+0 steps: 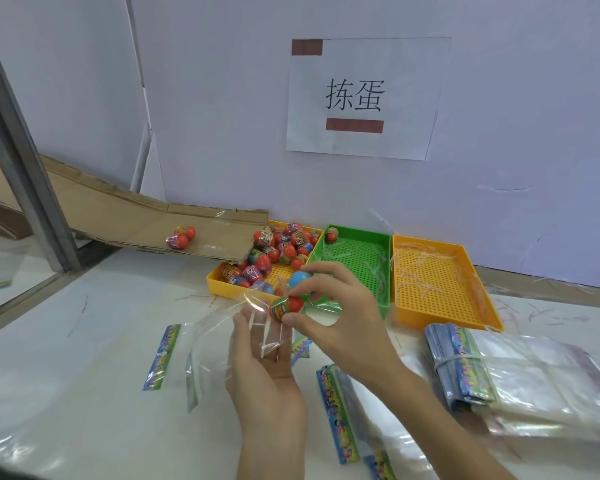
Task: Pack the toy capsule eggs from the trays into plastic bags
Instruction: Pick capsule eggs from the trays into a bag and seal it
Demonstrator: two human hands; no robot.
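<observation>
My right hand [340,317] pinches a red capsule egg [286,306] and also holds a blue capsule egg [300,278], both at the mouth of a clear plastic bag [219,337]. My left hand [264,368], palm up with straight fingers, supports that bag from beneath. A yellow tray [222,284] behind the hands holds several red and blue eggs [274,251]. One egg [332,234] lies in the far corner of the green tray [357,254].
Another yellow tray [433,282] at the right holds only plastic scraps. Bundled bags with colourful headers [465,365] lie at the right, and loose bags [340,410] in front. Two eggs [182,237] sit on flat cardboard [125,220] at the left. A white wall with a paper sign [361,98] stands behind.
</observation>
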